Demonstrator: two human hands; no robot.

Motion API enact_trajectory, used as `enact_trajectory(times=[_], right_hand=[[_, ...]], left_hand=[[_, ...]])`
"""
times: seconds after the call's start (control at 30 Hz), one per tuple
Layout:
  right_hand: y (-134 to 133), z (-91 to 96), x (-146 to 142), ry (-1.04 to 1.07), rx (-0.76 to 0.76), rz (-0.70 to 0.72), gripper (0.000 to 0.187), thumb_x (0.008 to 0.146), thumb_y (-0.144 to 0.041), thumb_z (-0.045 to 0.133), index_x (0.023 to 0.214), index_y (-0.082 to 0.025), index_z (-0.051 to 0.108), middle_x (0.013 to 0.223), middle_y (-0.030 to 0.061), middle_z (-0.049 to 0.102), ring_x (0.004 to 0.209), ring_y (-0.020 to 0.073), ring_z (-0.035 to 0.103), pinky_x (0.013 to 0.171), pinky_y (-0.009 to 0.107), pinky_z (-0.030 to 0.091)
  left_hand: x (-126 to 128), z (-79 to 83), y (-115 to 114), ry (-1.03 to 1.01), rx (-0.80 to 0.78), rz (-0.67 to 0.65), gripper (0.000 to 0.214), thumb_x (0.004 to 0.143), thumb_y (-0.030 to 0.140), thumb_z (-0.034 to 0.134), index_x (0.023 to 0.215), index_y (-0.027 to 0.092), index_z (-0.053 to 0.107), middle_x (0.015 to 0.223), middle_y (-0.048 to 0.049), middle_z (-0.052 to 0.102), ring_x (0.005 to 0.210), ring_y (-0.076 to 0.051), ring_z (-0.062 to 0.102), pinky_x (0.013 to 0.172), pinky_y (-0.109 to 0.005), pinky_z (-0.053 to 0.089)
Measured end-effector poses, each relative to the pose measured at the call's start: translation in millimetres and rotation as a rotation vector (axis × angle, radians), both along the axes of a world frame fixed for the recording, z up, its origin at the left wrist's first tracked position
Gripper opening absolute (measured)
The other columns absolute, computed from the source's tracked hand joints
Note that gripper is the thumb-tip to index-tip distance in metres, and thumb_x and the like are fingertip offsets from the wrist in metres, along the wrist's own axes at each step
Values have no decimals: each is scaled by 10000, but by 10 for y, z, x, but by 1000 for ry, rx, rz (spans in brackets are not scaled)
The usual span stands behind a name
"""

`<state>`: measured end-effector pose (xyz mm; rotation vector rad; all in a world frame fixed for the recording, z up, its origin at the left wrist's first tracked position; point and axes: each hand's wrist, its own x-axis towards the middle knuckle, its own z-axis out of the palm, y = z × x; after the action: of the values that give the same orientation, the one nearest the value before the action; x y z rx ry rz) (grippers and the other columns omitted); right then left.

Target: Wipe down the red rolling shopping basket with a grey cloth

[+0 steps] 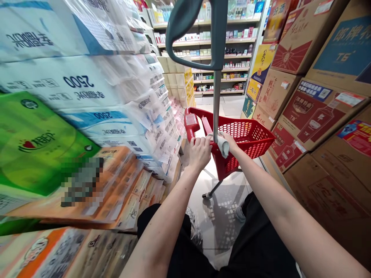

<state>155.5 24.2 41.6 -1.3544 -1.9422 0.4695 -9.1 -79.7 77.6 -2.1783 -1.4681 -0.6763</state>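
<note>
A red plastic shopping cart (252,141) with perforated basket sides stands in front of me. Its metal pole (216,102) rises to a grey loop handle (191,63) near the camera. My left hand (199,153) curls its fingers over the basket's near rim, left of the pole. At the foot of the pole, my right hand (231,142) grips a pale grey cloth (223,147) that wraps the pole and hangs over the rim. The fingertips of that hand are partly hidden behind the cloth and pole. A wheel (206,196) shows under the basket.
Stacked white tissue packs (87,81) wall the left, with a green pack (37,143) and orange packs (113,185) closer by. Cardboard cartons (321,112) line the right. Shelves of small goods (208,54) stand at the aisle's end. My legs straddle the tiled floor (214,239).
</note>
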Motion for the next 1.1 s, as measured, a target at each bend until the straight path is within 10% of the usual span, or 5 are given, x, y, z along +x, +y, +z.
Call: enact_trajectory(times=[0.43,0.63,0.9,1.1], right_hand=[[-702,-470,-95,-49,420,-87,505,928,-268,298,1403,-104,352,1408,168,410,1347,252,310,1123,497,249],[-584,-268,-165,147,428,14,419,960,-382,309,1295,-178,455,1244,138,543,1183,240,473,1037,455,370],[-529,239,-708,552,347,-196,373,958,-494,288,1084,-211,496,1019,87,608,938,196,570,836,357,441],[-347,639,-555,551,413,-24,374,900,-569,399,997,-220,494,871,23,604,785,161,564,723,289,429]], left_hand=[[-5,26,46,-1,-2,-11,269,912,307,425,1076,212,616,964,-118,595,975,-280,510,926,-447,317],[5,1,11,-30,0,-1,448,917,312,410,1345,177,431,1035,-117,605,1001,-277,508,962,-433,307],[-35,-80,117,-48,33,5,526,913,181,308,1433,105,280,1092,-133,609,986,-258,510,980,-410,298],[-107,-103,150,-35,35,2,616,883,132,301,1472,48,140,1014,-143,617,973,-261,518,951,-418,318]])
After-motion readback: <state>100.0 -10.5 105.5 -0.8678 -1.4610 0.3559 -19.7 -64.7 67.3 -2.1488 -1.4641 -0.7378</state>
